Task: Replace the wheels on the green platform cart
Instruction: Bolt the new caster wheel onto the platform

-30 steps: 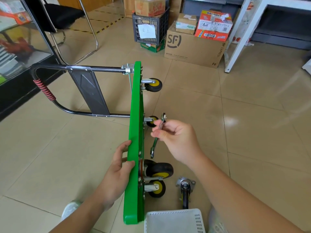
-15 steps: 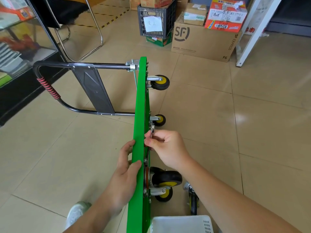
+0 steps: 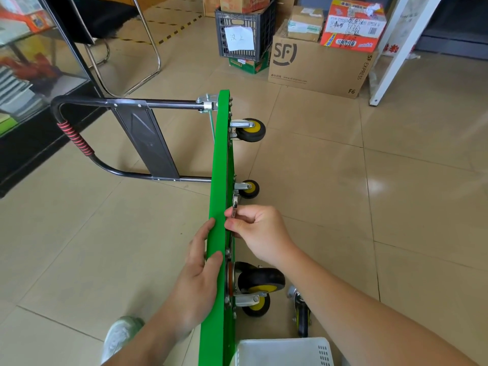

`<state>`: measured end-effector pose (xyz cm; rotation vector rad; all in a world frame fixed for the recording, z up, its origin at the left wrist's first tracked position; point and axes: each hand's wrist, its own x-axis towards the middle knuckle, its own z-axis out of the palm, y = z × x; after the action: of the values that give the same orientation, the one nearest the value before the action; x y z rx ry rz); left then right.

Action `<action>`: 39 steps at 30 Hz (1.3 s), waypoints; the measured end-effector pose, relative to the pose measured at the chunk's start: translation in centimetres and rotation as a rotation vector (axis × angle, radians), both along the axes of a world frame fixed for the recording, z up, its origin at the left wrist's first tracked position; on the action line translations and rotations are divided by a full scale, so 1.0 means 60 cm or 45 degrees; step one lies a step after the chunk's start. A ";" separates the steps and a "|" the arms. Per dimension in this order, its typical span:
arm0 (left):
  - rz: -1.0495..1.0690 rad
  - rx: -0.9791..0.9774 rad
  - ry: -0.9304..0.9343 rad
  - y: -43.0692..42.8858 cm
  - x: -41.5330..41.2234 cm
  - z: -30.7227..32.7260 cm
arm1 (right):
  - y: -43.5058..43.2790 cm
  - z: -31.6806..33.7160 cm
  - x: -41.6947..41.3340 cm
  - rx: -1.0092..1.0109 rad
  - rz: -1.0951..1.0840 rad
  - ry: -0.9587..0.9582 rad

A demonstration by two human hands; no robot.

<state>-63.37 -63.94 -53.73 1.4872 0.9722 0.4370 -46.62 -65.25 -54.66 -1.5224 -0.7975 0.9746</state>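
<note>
At the near edge sits a white basket [image 3: 282,351], and just beyond it a loose caster [image 3: 301,313] lies on the floor tiles, apart from the cart. The green platform cart [image 3: 220,159] stands on its long edge on the floor, underside facing right. The left hand [image 3: 195,281] holds the deck's upper edge, thumb over the rim and fingers flat on the top face, steadying it. Right of that hand, a large black wheel [image 3: 261,280] and a smaller yellow-hubbed wheel [image 3: 257,306] are on the underside.

Further along, the right hand [image 3: 260,233] pinches a wrench [image 3: 234,206] tight against the underside, with its head just below the middle caster [image 3: 249,188]. A second ago this hand held the wrench out in the air, well clear of the deck, with its whole length showing. Now most of the tool is hidden between the fingers and the deck. This suggests the wrench is being set on a mounting nut, though no nut can be made out.

The far caster [image 3: 250,130] is untouched, and the black handle [image 3: 79,143] reaches left as before.
</note>
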 end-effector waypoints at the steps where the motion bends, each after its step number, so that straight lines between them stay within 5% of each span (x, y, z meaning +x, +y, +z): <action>1: -0.009 0.001 0.010 0.001 0.000 0.000 | -0.002 0.000 -0.003 0.003 0.002 -0.008; 10: 0.014 -0.067 0.026 -0.003 -0.003 0.013 | -0.040 -0.012 -0.024 0.112 -0.158 -0.005; 39: 0.072 0.103 0.010 -0.013 0.007 -0.022 | 0.068 -0.060 0.032 -0.332 -0.050 0.185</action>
<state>-62.96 -64.71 -55.04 1.5383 1.0151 0.5168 -44.68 -61.20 -58.28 -1.6599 -0.5508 1.1808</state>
